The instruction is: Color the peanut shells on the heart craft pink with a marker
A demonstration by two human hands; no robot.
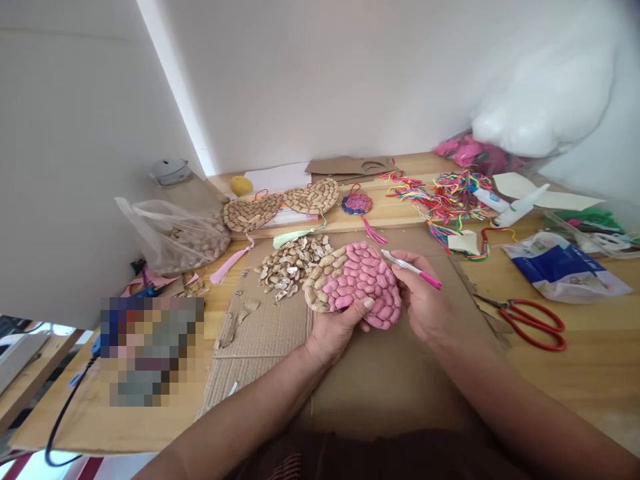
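My left hand [336, 330] grips the lower edge of a peanut-shell plaque [363, 283], its thumb lying over the front. Most of the plaque is pink, while the shells along its left side keep their natural tan. In my right hand [424, 300] is a marker pen [413, 268] with a white barrel and a pink end, held between thumb and fingers. The pen's white tip points up and left, close to the plaque's upper right edge; whether it touches cannot be seen. Loose peanut shells [293, 267] are heaped just left of the plaque.
Cardboard [370, 380] covers the table under my hands. Red-handled scissors [533, 323] lie at right, near a blue-white packet [565, 267] and glue bottles [520, 205]. Behind are tan plaques [253, 213], a small coloured plaque [357, 203] and tangled threads [460, 193]. A peanut bag [180, 233] stands left.
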